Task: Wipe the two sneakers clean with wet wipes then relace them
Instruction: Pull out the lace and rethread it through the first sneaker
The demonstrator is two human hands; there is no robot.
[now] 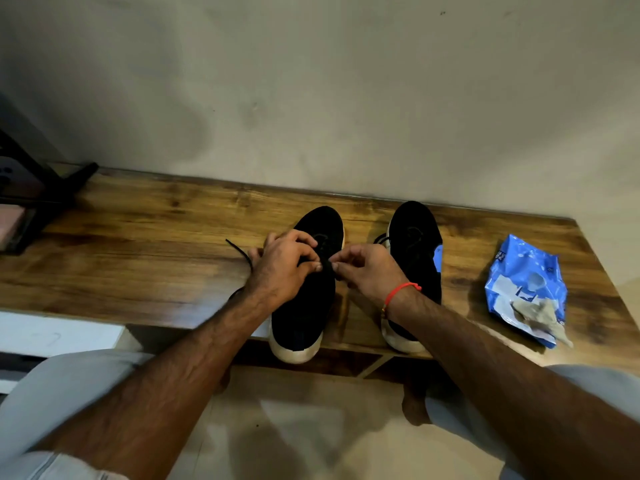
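Both hands meet at mid-frame over the left sneaker (301, 306): left hand (284, 265) and right hand (363, 271) each pinch the thin black lace (239, 252), likely to thread an eyelet. Matte black uppers, pale rubbery soles (toes overhang the grainy wooden desk (138, 244)). Right sneaker (415, 251) sits beside it; crinkly blue wipes pack (526, 271) lies far right.

I am seeing bare wooden tabletop (145, 244) lying open to the left of the left sneaker (304, 299), crossed only by a loose black lace end (239, 252). The right sneaker (415, 271) is standing just beside it, leaving a narrow gap between them. The wall (346, 98) is closing off the far edge. A blue wipes pack (526, 289) is taking up the right end, a dark stand (41, 192) the left.
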